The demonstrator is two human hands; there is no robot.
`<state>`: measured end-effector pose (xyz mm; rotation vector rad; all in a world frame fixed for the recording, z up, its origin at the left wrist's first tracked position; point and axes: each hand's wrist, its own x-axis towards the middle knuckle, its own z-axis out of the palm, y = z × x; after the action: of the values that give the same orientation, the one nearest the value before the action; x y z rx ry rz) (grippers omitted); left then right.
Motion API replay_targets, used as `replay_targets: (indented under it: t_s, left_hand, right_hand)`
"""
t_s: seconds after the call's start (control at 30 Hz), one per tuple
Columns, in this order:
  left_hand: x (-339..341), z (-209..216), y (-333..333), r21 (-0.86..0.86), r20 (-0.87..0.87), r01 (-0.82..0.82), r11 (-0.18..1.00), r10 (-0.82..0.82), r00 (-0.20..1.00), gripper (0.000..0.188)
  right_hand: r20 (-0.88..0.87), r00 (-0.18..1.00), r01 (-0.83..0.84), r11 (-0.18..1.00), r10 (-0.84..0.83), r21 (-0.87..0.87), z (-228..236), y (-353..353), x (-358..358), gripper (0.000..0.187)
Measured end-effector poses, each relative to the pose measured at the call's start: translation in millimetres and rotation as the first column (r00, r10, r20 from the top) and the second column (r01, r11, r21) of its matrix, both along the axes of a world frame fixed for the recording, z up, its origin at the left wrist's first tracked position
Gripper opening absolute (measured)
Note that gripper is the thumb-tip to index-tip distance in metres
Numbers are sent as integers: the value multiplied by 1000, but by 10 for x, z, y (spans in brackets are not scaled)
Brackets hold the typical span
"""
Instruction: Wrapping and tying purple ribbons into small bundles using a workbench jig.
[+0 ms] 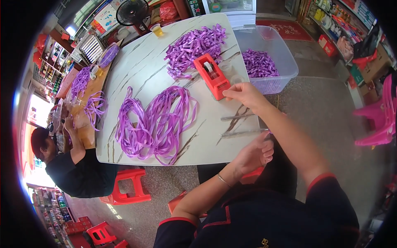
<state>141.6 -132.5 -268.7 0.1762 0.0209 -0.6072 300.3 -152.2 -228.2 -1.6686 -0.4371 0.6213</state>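
My right hand (247,96) pinches at the front end of a red tape dispenser (216,84), apparently on the end of its clear tape, which is too fine to make out. By the table's near right edge, my left hand (255,155) is closed with its fingers curled. A small bit of purple ribbon (269,132) shows at its thumb tip. Long loops of purple ribbon (167,120) lie on the white marbled table (198,144) to the left. Beyond the dispenser is a heap of short folded purple ribbon pieces (194,45).
Two clear strips (239,133) lie near the table's right edge. A clear plastic bin (285,68) with purple pieces stands beyond it. A cup of yellow liquid (157,30) stands at the back. Another person (82,165) sits at left by a wooden table (84,124) with ribbons.
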Motion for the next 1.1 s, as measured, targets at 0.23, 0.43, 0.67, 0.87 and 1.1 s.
replay_targets:
  t_s: [0.23,0.43,0.67,0.87,1.1]
  left_hand:
    - [-7,4,-16,8,0,2,1000,-2,1000,51]
    - [7,-5,-5,-9,-7,2,1000,-2,1000,46]
    - [-10,-60,-12,-55,-16,0,998,-1,1000,38]
    - [-2,-50,6,-47,-2,4,999,-4,1000,38]
    - [3,-56,0,-41,7,7,999,-7,1000,38]
  right_hand:
    - [507,853,262,943,-127,-206,-42,51,-35,24]
    - [674,738,341,885,-43,-317,109,27,-60,21]
    - [289,917,-222,953,276,-205,294,-591,80,15]
    - [65,845,-447,770,530,-455,488,-1031,54,22]
    - [109,770,-336,544,629,-769,435,-1056,-37,23]
